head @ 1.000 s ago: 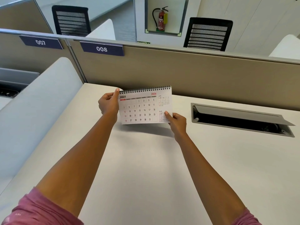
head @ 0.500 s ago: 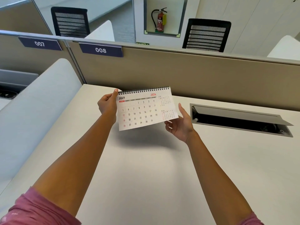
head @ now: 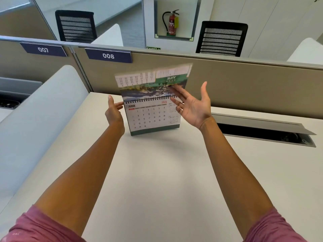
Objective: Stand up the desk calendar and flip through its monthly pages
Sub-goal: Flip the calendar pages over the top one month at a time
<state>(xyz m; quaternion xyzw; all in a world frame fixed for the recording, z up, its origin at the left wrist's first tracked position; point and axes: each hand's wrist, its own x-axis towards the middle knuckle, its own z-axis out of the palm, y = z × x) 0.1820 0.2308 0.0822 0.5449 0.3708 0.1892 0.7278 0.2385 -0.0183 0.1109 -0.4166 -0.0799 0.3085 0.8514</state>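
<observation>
Calendar (head: 153, 117) and hands sit close together at the far middle of our desk (head: 157, 180), just in front of the beige partition (head: 244, 88). It stands upright on its green base with the June page facing us, its long axis running left to right along the spiral binding (head: 150, 99) at the top. One page (head: 153, 79) is swung up above the binding, blurred, its print upside down to us. Our right hand (head: 192, 107) is the nearer one to that page: palm open and turned up, fingers spread, fingertips (head: 172, 88) against the lower part of the lifted sheet, or so it seems, since the blur leaves contact unsure. Our left hand (head: 113, 112) is loosely open at the calendar's left edge, fingertips touching or nearly touching the binding's left end, clamped on nothing. We judge the coming move turns on the hinge line: the sheet must travel over the spiral and away from us, toward the partition, so our right hand pushes back while our left steadies the stand.
</observation>
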